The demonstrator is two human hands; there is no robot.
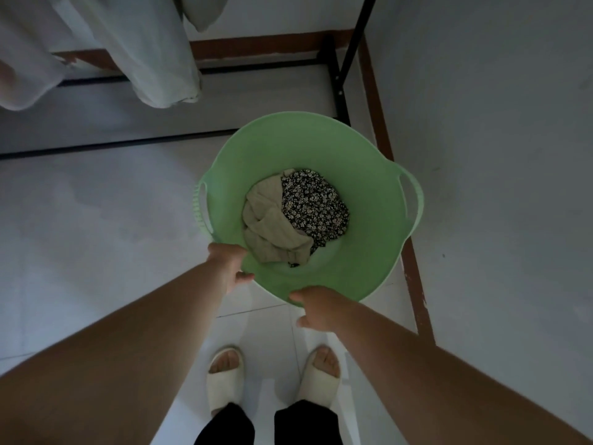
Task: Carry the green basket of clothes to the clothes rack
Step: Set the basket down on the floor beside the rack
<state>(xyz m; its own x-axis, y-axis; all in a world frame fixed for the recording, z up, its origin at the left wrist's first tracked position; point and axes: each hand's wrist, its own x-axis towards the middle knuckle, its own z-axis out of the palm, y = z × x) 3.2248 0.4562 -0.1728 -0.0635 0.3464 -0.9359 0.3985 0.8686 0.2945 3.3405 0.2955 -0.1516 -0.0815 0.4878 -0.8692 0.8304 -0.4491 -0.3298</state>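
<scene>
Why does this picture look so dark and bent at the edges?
Head view: dim, bluish, underexposed light with no glare; the wide lens bows the black rack frame and stretches the forearms; the green basket and floral cloth stay sharp, while the hanging white garment looks soft.

Single head cam – wide-angle, looks steeply down, close over green basket (346,162) and floor (96,220).

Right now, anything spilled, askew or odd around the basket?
Nothing spilled: the beige garment and floral garment sit inside the green basket. One oddity: the left hand and right hand are at the near rim, not the side handles.
</scene>
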